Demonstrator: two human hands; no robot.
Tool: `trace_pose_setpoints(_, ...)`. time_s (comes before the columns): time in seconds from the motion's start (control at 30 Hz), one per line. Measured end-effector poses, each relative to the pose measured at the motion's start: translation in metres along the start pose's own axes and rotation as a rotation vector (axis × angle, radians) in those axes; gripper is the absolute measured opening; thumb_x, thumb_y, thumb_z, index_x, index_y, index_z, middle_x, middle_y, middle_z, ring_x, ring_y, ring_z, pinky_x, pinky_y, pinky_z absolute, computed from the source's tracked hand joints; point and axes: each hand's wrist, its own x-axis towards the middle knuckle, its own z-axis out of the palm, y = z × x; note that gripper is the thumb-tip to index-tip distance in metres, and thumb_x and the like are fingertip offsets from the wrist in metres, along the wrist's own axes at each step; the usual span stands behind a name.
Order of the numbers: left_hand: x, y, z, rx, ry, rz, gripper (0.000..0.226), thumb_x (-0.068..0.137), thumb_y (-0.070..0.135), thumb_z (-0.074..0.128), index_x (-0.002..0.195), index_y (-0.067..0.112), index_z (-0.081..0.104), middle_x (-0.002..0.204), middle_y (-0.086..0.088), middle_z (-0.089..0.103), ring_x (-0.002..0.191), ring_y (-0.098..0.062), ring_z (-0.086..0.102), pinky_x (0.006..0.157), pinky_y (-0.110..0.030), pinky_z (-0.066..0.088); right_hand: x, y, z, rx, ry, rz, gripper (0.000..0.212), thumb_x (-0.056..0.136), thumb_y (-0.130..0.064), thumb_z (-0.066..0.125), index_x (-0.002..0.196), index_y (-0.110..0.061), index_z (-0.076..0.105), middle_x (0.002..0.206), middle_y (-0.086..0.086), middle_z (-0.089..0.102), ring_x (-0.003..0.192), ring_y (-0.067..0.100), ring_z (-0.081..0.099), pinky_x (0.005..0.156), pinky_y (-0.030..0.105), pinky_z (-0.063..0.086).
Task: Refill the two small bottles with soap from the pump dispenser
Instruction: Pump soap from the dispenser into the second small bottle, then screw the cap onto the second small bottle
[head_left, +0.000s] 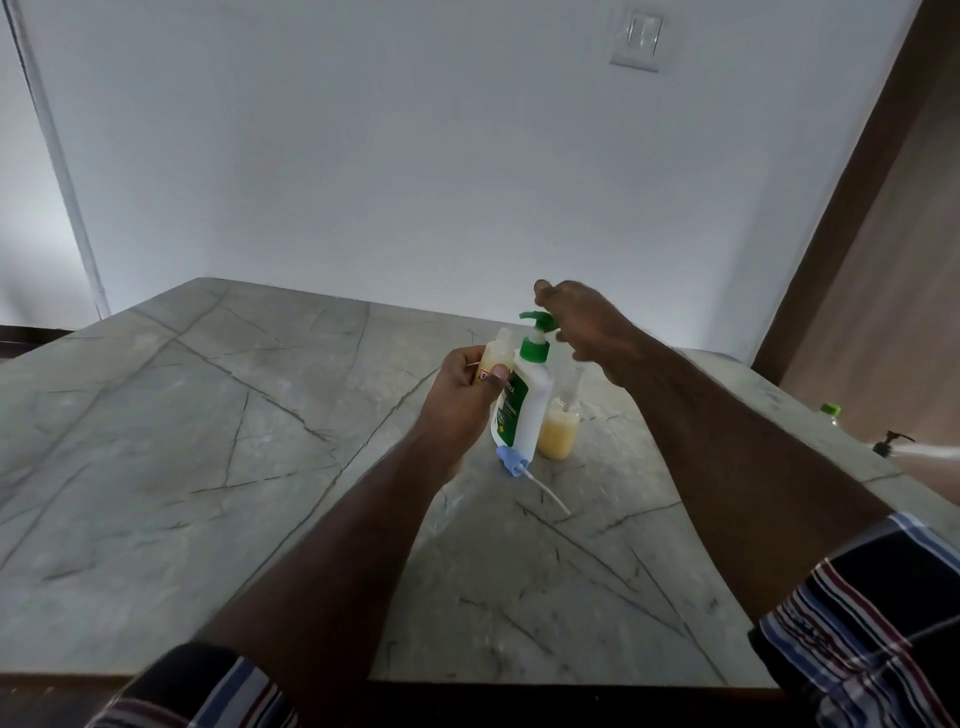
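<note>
marble table (208, 467), dispenser (522, 410) beside left hand (462, 387)

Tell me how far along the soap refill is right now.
Roughly midway. One small bottle stands on the table behind the pump dispenser, already holding yellow soap, its top uncapped. The left hand holds the second small bottle beside the green nozzle, while the right hand is at the pump head. Left: finish filling it, then refit the blue pump cap lying on the table.
</note>
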Motion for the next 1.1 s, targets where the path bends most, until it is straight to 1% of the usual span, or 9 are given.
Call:
trace_pose_setpoints(0.13,-0.012,0.002,0.0,0.047,-0.016,-0.026,0.024,0.101,0.02,0.055,0.124,0.019,0.047,0.117,0.004,0.058,0.103,-0.009,0.057,0.095,-0.033,0.05,-0.018,0.004,-0.008,-0.048,0.381,-0.128,0.032,0.089,-0.048,0.054,0.099,-0.019,0.062,0.095,-0.006,0.066,0.087,0.014,0.061,0.074,0.03,0.047)
trace_pose_setpoints(0.2,-0.018,0.003,0.0,0.092,-0.01,-0.033,0.029,0.101,0.021,0.056,0.128,0.017,0.046,0.119,0.001,0.058,0.106,-0.013,0.057,0.097,-0.035,0.05,-0.033,0.005,-0.009,-0.07,0.445,-0.172,0.025,0.082,-0.044,0.06,0.089,-0.021,0.064,0.086,-0.009,0.066,0.079,0.012,0.062,0.069,0.03,0.05)
trace_pose_setpoints(0.27,-0.023,0.003,-0.001,0.119,-0.005,-0.037,0.027,0.1,0.022,0.057,0.125,0.018,0.046,0.118,0.0,0.058,0.105,-0.014,0.058,0.095,-0.035,0.051,-0.05,0.009,-0.003,-0.099,0.387,-0.189,0.021,0.078,-0.044,0.063,0.081,-0.023,0.065,0.079,-0.008,0.067,0.074,0.012,0.064,0.066,0.031,0.053)
trace_pose_setpoints(0.4,-0.031,0.003,-0.004,0.157,0.004,-0.033,0.024,0.1,0.022,0.058,0.121,0.021,0.045,0.11,0.004,0.057,0.095,-0.008,0.057,0.081,-0.027,0.047,-0.072,0.026,0.016,-0.231,0.217,-0.159,0.015,0.075,-0.037,0.066,0.074,-0.022,0.066,0.072,-0.007,0.068,0.07,0.012,0.065,0.068,0.035,0.056)
trace_pose_setpoints(0.5,-0.037,-0.002,-0.007,0.214,0.022,-0.013,0.029,0.1,0.021,0.058,0.126,0.017,0.045,0.111,0.004,0.057,0.09,-0.003,0.056,0.068,-0.019,0.044,-0.081,0.039,0.032,-0.424,0.129,-0.134,0.015,0.075,-0.035,0.063,0.082,-0.023,0.07,0.08,-0.005,0.071,0.071,0.013,0.064,0.067,0.031,0.055)
trace_pose_setpoints(0.6,-0.041,-0.009,-0.009,0.292,0.047,-0.001,0.035,0.099,0.022,0.059,0.131,0.015,0.045,0.113,0.006,0.054,0.091,-0.006,0.056,0.065,-0.015,0.041,-0.089,0.049,0.047,-0.621,0.113,-0.134,0.024,0.079,-0.037,0.063,0.097,-0.023,0.071,0.092,-0.002,0.072,0.073,0.016,0.062,0.063,0.025,0.047)
trace_pose_setpoints(0.7,-0.044,-0.014,-0.011,0.362,0.06,0.023,0.038,0.098,0.024,0.061,0.132,0.015,0.045,0.113,0.007,0.053,0.096,-0.008,0.055,0.065,-0.013,0.04,-0.095,0.057,0.059,-0.726,0.121,-0.133,0.034,0.084,-0.046,0.061,0.107,-0.022,0.069,0.102,0.002,0.071,0.084,0.022,0.065,0.065,0.026,0.044)
trace_pose_setpoints(0.87,-0.045,-0.017,-0.015,0.391,0.075,0.035,0.037,0.097,0.024,0.063,0.129,0.016,0.047,0.109,0.009,0.053,0.082,0.005,0.052,0.061,-0.009,0.037,-0.1,0.064,0.073,-0.74,0.116,-0.182,0.038,0.09,-0.053,0.05,0.108,-0.024,0.067,0.104,0.0,0.07,0.088,0.022,0.065,0.065,0.028,0.043)
trace_pose_setpoints(1.1,-0.044,-0.021,-0.015,0.383,0.1,0.028,0.039,0.096,0.024,0.064,0.13,0.015,0.047,0.113,0.007,0.053,0.098,-0.009,0.054,0.063,-0.011,0.039,-0.103,0.056,0.077,-0.628,0.026,-0.137,0.034,0.086,-0.045,0.059,0.107,-0.018,0.059,0.105,0.004,0.067,0.077,0.019,0.052,0.063,0.028,0.039)
